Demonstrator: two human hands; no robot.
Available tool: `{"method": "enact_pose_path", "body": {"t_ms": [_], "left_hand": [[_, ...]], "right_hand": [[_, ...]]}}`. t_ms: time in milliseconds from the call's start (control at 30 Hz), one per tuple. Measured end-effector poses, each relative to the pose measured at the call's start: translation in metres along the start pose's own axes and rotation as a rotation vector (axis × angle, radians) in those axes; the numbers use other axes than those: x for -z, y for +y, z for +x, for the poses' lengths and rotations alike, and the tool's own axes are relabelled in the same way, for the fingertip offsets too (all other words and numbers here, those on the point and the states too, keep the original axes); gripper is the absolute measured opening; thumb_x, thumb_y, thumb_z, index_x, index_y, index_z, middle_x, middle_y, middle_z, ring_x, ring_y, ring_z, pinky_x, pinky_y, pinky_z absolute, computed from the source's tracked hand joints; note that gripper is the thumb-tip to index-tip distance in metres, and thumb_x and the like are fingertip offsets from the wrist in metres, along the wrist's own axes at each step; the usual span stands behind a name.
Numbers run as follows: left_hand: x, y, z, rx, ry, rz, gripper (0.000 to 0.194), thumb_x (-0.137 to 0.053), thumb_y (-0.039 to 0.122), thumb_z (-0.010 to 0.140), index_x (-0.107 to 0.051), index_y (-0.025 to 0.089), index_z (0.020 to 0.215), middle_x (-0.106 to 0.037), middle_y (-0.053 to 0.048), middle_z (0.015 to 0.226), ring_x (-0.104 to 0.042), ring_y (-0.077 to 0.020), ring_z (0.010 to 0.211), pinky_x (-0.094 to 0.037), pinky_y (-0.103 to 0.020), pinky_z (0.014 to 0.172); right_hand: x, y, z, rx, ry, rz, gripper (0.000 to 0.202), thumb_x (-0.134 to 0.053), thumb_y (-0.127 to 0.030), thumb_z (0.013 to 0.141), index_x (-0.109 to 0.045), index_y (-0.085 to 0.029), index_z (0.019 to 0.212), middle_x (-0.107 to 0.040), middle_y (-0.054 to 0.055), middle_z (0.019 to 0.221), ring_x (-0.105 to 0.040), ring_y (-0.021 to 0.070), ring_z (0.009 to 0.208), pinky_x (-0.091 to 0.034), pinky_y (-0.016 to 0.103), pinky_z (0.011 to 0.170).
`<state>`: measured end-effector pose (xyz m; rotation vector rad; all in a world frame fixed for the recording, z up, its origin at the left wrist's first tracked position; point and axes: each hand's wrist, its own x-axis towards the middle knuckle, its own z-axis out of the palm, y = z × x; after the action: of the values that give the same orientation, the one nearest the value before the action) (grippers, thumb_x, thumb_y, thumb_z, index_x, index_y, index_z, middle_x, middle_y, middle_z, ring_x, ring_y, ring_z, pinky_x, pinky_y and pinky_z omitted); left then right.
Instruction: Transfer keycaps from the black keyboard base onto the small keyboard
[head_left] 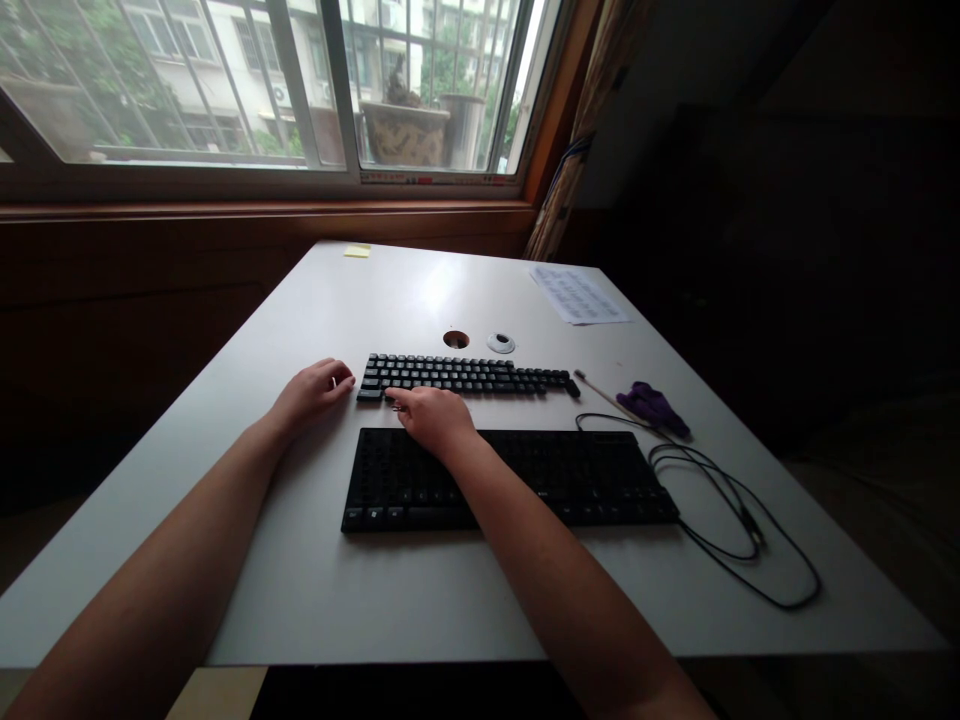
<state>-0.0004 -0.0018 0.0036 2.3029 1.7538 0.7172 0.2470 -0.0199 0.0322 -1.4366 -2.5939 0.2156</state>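
Note:
Rows of loose black keycaps [465,376] are laid out in keyboard order on the white table. Nearer to me lies a black keyboard [570,480], mostly stripped of its keycaps, with a few still on its front left row. My right hand [435,412] reaches over the keyboard's back edge. Its index finger and thumb close at a small keycap near the front left of the rows; the fingers partly hide it. Left of the rows, my left hand [319,387] rests on the table with loosely bent fingers, nothing visible in them.
A black cable [780,600] loops at the right, near a purple cloth [652,408] and a thin brush [600,388]. Behind the keycaps are a round table hole [456,340] and its white cover [501,344]. Printed papers [581,295] and a yellow note [358,251] lie at the back.

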Motion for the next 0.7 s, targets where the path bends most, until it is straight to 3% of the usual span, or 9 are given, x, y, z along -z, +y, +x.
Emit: {"method": "enact_pose_path", "body": {"t_ms": [700], "left_hand": [[0.0002,0.0005,-0.0002,-0.001,-0.008,-0.018,0.023,-0.048,0.038,0.087,-0.062,0.019,0.086,-0.061,-0.003,0.085,-0.055,-0.0163,0.071,-0.043,-0.027,0.067]], "right_hand": [[-0.0002,-0.0011,0.0002,-0.01,-0.033,-0.008,0.041,-0.047,-0.034,0.093,-0.055,-0.04,0.133,-0.07,-0.001,0.118,-0.066,0.0199,0.1,-0.049,0.031,0.084]]}}
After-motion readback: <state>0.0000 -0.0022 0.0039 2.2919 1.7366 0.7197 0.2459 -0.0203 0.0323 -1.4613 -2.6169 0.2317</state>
